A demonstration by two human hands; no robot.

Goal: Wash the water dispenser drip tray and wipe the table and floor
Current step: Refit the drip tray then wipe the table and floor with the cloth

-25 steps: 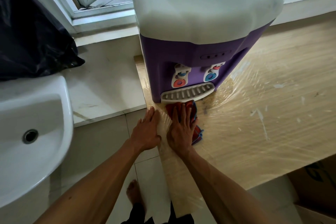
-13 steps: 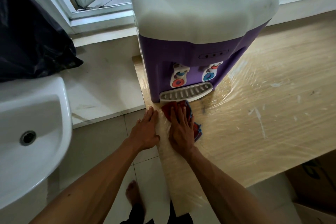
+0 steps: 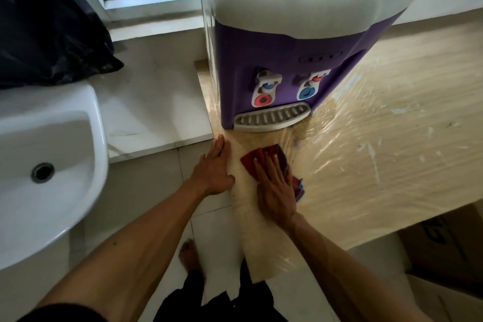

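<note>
A purple and white water dispenser [image 3: 285, 42] stands on a wood-look table [image 3: 392, 154] covered in clear plastic film. Its grey slotted drip tray [image 3: 271, 119] sits in place at the dispenser's base. My right hand [image 3: 277, 188] presses flat on a red cloth with a blue edge [image 3: 257, 158], a short way in front of the tray. My left hand [image 3: 213, 167] lies flat with fingers together on the table's left edge, holding nothing. The tiled floor [image 3: 156, 198] shows below, with my bare foot on it.
A white sink [image 3: 47, 170] hangs at the left. A black plastic bag [image 3: 44, 26] lies on the white marble ledge [image 3: 146, 102] under the window. A cardboard box [image 3: 444, 251] sits under the table at the lower right.
My right hand has slid the red cloth back toward me, away from the drip tray. My left hand has stayed on the table's edge.
</note>
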